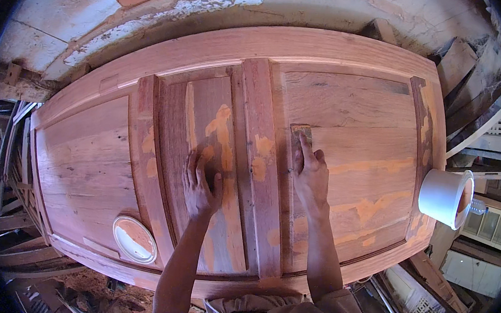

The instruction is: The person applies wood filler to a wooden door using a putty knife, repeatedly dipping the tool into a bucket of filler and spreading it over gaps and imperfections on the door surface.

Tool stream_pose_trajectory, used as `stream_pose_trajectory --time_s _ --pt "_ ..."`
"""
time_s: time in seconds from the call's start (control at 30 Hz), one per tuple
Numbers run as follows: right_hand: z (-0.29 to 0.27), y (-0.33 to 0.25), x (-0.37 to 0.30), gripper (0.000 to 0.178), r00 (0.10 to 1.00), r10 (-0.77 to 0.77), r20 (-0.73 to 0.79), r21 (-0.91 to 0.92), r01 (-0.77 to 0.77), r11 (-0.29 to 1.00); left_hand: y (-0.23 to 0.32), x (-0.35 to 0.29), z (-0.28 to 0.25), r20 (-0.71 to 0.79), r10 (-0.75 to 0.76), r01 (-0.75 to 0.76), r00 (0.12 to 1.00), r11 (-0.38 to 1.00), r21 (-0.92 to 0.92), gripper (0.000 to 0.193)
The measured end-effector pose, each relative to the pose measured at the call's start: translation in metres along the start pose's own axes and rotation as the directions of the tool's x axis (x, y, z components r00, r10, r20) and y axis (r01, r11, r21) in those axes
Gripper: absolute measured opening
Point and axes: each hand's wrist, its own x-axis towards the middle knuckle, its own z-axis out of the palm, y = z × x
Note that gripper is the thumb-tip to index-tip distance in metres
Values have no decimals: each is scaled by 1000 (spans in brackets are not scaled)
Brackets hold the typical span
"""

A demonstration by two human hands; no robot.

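Observation:
A wooden panelled door [350, 105] lies flat before me, with smears of orange filler [371, 209] on its panels and rails. My right hand [311, 177] grips a small, flat, dark scraper [302, 129], with the index finger stretched along it. The scraper rests at the left side of the large right panel, and orange residue shows along its far edge. My left hand [203, 191] lies open on the narrow middle panel, fingers spread beside a filler patch [222, 130]. That hand holds nothing.
A white tub [440, 197] stands at the door's right edge, with a clear plastic bottle [477, 207] beyond it. A round white lid [135, 240], smeared with filler, lies at the near left. Timber pieces [23, 160] are stacked left of the door; more boards [471, 86] lean at right.

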Motion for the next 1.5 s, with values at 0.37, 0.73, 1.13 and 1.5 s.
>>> stream_pose_trajectory --time_s 0.37,0.73,1.13,1.5 --pt "-12 4 2 39 990 57 131 -129 -40 991 -2 1 1 -60 49 -49 997 999 -1 50" --pt "-3 35 1 38 998 -61 -1 -104 61 993 1 2 -3 -36 15 -15 999 1000 -4 51" --pt "-20 44 2 38 999 -16 43 -98 21 995 -2 -2 -3 -52 31 -32 998 999 -16 52" --pt "-47 1 61 38 911 -177 373 -189 261 946 1 1 -4 1 -14 14 1000 999 28 55"
